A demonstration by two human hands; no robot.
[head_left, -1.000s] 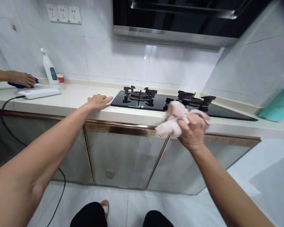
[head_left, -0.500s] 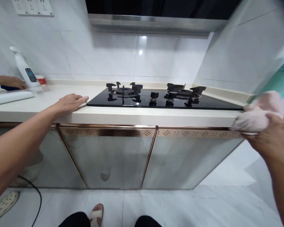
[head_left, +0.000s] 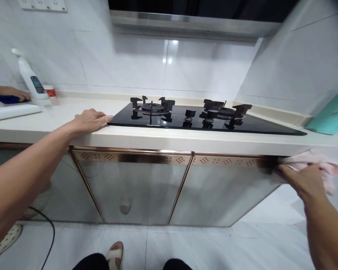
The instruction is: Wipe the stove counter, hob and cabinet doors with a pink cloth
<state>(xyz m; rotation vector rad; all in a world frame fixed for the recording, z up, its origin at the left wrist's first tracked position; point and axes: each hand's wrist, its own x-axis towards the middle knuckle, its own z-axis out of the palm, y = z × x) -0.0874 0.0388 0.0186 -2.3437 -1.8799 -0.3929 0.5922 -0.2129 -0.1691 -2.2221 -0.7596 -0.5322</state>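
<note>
My right hand point(head_left: 307, 182) grips a pale pink cloth point(head_left: 312, 159) against the right end of the copper-coloured perforated trim point(head_left: 228, 161), at the top of the cabinet door point(head_left: 222, 195). Part of the cloth hangs loose to the right of the fingers. My left hand point(head_left: 91, 120) rests flat on the white countertop point(head_left: 73, 107), fingers stretched out beside the left corner of the black glass gas hob point(head_left: 169, 122). Nothing is in the left hand.
Another person's hand point(head_left: 12, 92) holds a dark blue cloth point(head_left: 9, 99) at the far left. Near it are a white spray bottle point(head_left: 32, 80), a red-and-white tub point(head_left: 50, 90) and a white roll-like object point(head_left: 14, 111). A teal object point(head_left: 331, 112) stands at right. A black cable point(head_left: 49, 228) crosses the floor.
My right hand and the pink cloth have moved down from the countertop's right edge to the cabinet trim. My left hand stays on the countertop. The view has shifted slightly.
</note>
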